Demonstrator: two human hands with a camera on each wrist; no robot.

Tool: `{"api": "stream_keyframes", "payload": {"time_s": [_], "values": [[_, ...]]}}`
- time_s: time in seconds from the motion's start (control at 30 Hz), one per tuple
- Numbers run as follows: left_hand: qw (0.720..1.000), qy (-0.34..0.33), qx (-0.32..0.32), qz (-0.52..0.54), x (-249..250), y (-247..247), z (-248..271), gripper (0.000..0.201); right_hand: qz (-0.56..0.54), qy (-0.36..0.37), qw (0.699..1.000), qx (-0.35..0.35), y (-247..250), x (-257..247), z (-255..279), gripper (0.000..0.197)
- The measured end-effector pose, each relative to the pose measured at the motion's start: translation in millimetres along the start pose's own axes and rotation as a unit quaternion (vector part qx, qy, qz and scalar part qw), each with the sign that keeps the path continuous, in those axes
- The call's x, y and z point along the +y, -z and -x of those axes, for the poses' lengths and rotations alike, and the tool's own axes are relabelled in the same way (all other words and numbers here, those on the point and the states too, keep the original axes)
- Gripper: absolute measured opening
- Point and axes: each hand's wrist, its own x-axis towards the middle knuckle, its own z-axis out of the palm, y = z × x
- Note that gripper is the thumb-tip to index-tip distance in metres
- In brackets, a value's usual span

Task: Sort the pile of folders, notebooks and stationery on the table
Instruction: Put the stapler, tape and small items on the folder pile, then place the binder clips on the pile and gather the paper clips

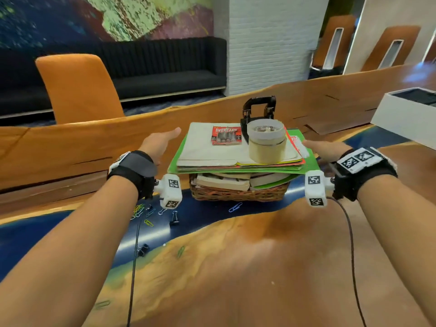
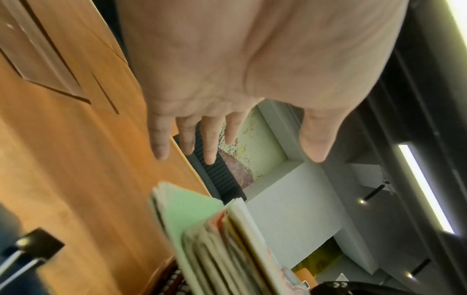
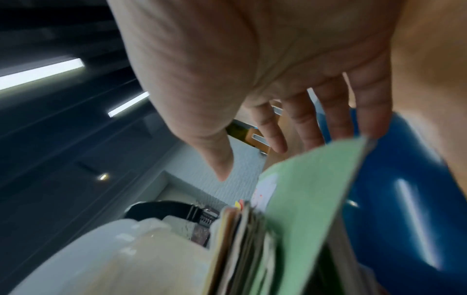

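Observation:
A stack of folders (image 1: 207, 147), cream on top and green (image 1: 309, 164) below, lies across a wicker basket (image 1: 238, 194) that holds notebooks (image 1: 224, 181). On the stack sit a battery pack (image 1: 226, 135), two rolls of masking tape (image 1: 266, 142) and a black hole punch (image 1: 259, 109). My left hand (image 1: 160, 142) hovers open just left of the stack, fingers straight. My right hand (image 1: 323, 147) is open at the stack's right edge. In the right wrist view its fingertips (image 3: 371, 127) reach the green folder's corner (image 3: 316, 189). The left wrist view shows the stack's edge (image 2: 209, 235) apart from the fingers (image 2: 209, 143).
Paper clips (image 1: 141, 211) and binder clips (image 1: 174, 218) lie scattered on the blue strip of the wooden table (image 1: 259, 267). A white box (image 1: 405, 114) stands at the right. An orange chair (image 1: 77, 88) is beyond the far table edge. Cables hang from both wrists.

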Motion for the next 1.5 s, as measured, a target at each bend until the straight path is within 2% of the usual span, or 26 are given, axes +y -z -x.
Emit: {"api": "stream_keyframes", "payload": {"time_s": [0.03, 0.1, 0.17, 0.27, 0.37, 0.47, 0.63, 0.73, 0.83, 0.93, 1.1, 1.17, 1.23, 1.3, 1.43, 1.5], "values": [[1.0, -0.011, 0.007, -0.007, -1, 7, 10, 0.076, 0.026, 0.011, 0.999, 0.02, 4, 1, 15, 0.097], [0.999, -0.023, 0.02, -0.032, -4, 18, 27, 0.071, 0.066, 0.05, 0.995, 0.059, 9, 1, 39, 0.079], [0.997, -0.043, 0.038, -0.046, -11, 29, 48, 0.065, 0.031, 0.079, 0.991, 0.101, 16, 2, 65, 0.06], [0.994, -0.077, 0.051, -0.056, -27, 39, 85, 0.053, -0.032, 0.133, 0.975, 0.172, 16, 3, 110, 0.047], [0.989, -0.112, 0.035, -0.092, -50, 38, 127, 0.04, -0.071, 0.188, 0.962, 0.183, -6, 7, 153, 0.032], [0.985, -0.118, -0.004, -0.129, -86, 40, 167, 0.032, -0.051, 0.246, 0.961, 0.115, -56, 19, 199, 0.027], [0.988, -0.062, -0.101, -0.099, -147, 46, 224, 0.038, 0.01, 0.285, 0.955, -0.077, -162, 47, 259, 0.021], [0.966, -0.045, -0.093, -0.239, -182, 56, 245, 0.055, 0.079, 0.305, 0.936, -0.159, -216, 61, 286, 0.016], [0.91, -0.005, -0.037, -0.412, -204, 76, 260, 0.076, 0.137, 0.318, 0.915, -0.209, -255, 72, 309, 0.021], [0.863, 0.041, -0.041, -0.502, -217, 88, 266, 0.083, 0.183, 0.327, 0.897, -0.234, -275, 79, 323, 0.033], [0.84, 0.017, -0.019, -0.542, -221, 83, 259, 0.041, 0.235, 0.34, 0.867, -0.278, -280, 79, 334, 0.046], [0.84, 0.009, -0.031, -0.542, -221, 76, 257, 0.036, 0.268, 0.355, 0.846, -0.295, -277, 83, 338, 0.052], [0.853, -0.005, -0.041, -0.52, -218, 67, 252, 0.041, 0.311, 0.377, 0.824, -0.286, -276, 82, 337, 0.054], [0.861, -0.028, -0.054, -0.504, -207, 57, 248, 0.048, 0.351, 0.394, 0.81, -0.257, -271, 73, 332, 0.048], [0.867, -0.095, -0.033, -0.489, -162, 45, 226, 0.051, 0.375, 0.412, 0.807, -0.196, -236, 40, 306, 0.033], [0.882, -0.12, -0.016, -0.455, -132, 46, 210, 0.057, 0.361, 0.411, 0.82, -0.172, -207, 18, 289, 0.036]]}}
